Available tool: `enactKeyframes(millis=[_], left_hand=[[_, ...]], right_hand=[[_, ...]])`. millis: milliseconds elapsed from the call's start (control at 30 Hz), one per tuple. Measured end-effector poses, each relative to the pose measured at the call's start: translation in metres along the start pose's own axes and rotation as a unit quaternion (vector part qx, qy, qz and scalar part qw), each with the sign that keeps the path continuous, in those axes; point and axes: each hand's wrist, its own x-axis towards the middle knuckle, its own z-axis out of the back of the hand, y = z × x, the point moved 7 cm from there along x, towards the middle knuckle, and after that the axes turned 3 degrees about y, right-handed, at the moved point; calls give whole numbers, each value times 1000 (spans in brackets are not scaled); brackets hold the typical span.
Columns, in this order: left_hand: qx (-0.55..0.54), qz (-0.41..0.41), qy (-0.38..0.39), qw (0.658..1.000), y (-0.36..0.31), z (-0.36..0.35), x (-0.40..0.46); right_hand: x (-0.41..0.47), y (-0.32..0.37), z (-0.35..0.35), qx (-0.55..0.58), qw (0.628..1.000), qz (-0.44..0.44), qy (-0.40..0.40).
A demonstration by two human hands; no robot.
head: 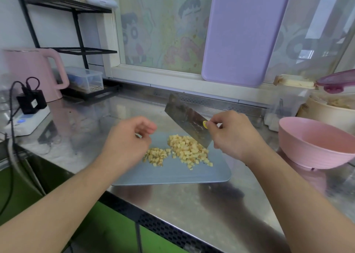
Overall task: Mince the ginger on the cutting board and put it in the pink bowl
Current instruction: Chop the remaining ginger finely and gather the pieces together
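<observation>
Diced ginger point(184, 150) lies in two small heaps on a pale blue cutting board point(172, 173) on the steel counter. My right hand point(232, 135) grips the handle of a cleaver point(187, 118); the blade is tilted, with its lower corner just above the bigger heap. My left hand point(130, 137) hovers over the board's left end, fingers loosely curled, holding nothing. The pink bowl point(315, 143) stands to the right of the board and looks empty.
A pink kettle point(36, 72) and a white power strip point(26, 120) with a black plug sit at the left. A lilac board point(242, 34) leans on the window. Containers point(288, 99) stand behind the bowl. The counter's front edge runs diagonally below the board.
</observation>
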Motion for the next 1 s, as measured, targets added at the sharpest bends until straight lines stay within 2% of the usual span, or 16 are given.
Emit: enactKeyframes(millis=[133, 267, 433, 633, 833, 900, 1000], left_hand=[[154, 67, 12, 986, 28, 1, -13], [200, 87, 14, 976, 33, -2, -16], [171, 58, 33, 983, 22, -16, -9], [112, 39, 48, 992, 14, -39, -6], [52, 30, 10, 998, 9, -33, -10], [73, -4, 7, 997, -1, -32, -12], [86, -61, 42, 993, -20, -45, -10]], right_hand=[[1, -7, 6, 6, 999, -31, -30], [3, -17, 7, -59, 996, -61, -36], [2, -18, -6, -121, 989, -80, 13], [-1, -9, -12, -70, 995, -63, 35], [0, -14, -1, -38, 995, -86, -16], [-1, -12, 0, -31, 996, -83, -31], [-2, -12, 0, -22, 996, -82, -39]])
